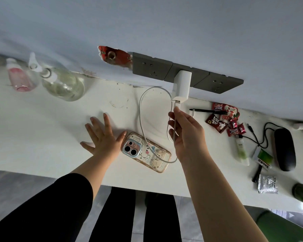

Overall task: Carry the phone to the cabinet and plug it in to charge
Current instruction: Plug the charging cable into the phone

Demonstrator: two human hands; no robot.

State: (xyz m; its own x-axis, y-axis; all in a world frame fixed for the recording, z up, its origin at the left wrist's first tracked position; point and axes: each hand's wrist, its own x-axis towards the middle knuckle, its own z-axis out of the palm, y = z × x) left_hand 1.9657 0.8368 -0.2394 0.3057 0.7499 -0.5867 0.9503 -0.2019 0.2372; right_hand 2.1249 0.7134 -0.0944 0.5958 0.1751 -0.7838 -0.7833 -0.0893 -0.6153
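Pale blue-white wall [164, 23] rising behind my white cabinet top [42, 130]. Grey socket strip [152, 68] sitting on wall along top's far edge; broken patch [112, 56] beside it showing red. Grey tiled floor [24, 179] lying below near edge. Soft even light falling, weak shadows. Green seat [278, 226] showing under near right corner.

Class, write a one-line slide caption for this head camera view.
Right hand holds the white cable at the wall charger; phone lies face down beside the flat left hand.
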